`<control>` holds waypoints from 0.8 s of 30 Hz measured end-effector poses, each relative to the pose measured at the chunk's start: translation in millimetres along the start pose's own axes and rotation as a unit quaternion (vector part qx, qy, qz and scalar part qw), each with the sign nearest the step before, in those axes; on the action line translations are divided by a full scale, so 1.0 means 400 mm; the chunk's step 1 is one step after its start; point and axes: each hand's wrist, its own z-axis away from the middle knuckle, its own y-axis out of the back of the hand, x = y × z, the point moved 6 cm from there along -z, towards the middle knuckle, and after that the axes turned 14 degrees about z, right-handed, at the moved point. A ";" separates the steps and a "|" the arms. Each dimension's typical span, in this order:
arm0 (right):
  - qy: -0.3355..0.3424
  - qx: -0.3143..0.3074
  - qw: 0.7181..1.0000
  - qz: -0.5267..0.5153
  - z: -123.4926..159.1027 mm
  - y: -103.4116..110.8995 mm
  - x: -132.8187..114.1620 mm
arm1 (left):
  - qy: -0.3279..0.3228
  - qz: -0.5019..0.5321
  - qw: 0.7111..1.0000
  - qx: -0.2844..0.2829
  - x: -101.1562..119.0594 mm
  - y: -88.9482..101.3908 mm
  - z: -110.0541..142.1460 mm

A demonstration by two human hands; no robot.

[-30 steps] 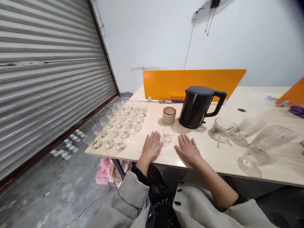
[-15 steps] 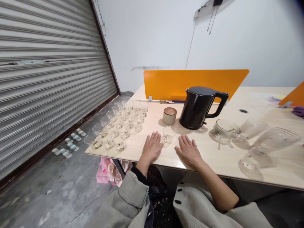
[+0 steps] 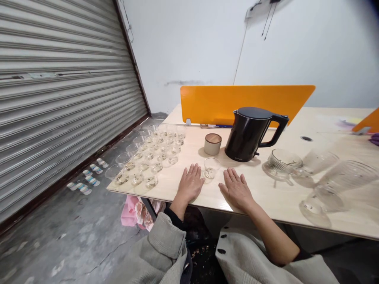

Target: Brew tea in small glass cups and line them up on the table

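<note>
My left hand (image 3: 191, 184) lies flat, palm down, on the pale wooden table (image 3: 174, 193) with its fingers stretched out. Across from it my right hand (image 3: 236, 188) rests the same way, also holding nothing. Between and just beyond them stands a clear plastic cup (image 3: 211, 168) with some dark dry bits at its bottom. Behind that cup are a small light-grey canister (image 3: 212, 144) with a wooden lid and a black electric kettle (image 3: 248, 134), its handle to the right. Rows of similar clear cups (image 3: 151, 180) with dark bits fill the table's left end.
On the right are a ribbed glass bowl (image 3: 284, 159) and several clear glass vessels (image 3: 346, 177), some apparently stemmed. An orange divider panel (image 3: 245, 104) runs behind the kettle. Small striped packs (image 3: 84, 188) lie on the floor by the shutter (image 3: 65, 90); pink cloth (image 3: 130, 211) shows below the table's edge.
The view has shifted very slightly, so things on the table appear a little further right. Both hands stay flat in place, and no object has moved.
</note>
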 end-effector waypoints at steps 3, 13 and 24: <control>0.001 0.006 1.000 -0.001 0.000 -0.003 0.000 | 0.000 0.001 1.000 0.003 0.001 0.002 0.000; 0.001 0.014 1.000 -0.013 -0.001 -0.009 0.003 | -0.002 -0.004 1.000 0.005 -0.001 -0.002 0.000; 0.000 0.001 1.000 0.002 0.000 -0.003 0.000 | -0.004 0.008 1.000 0.006 0.004 0.003 0.004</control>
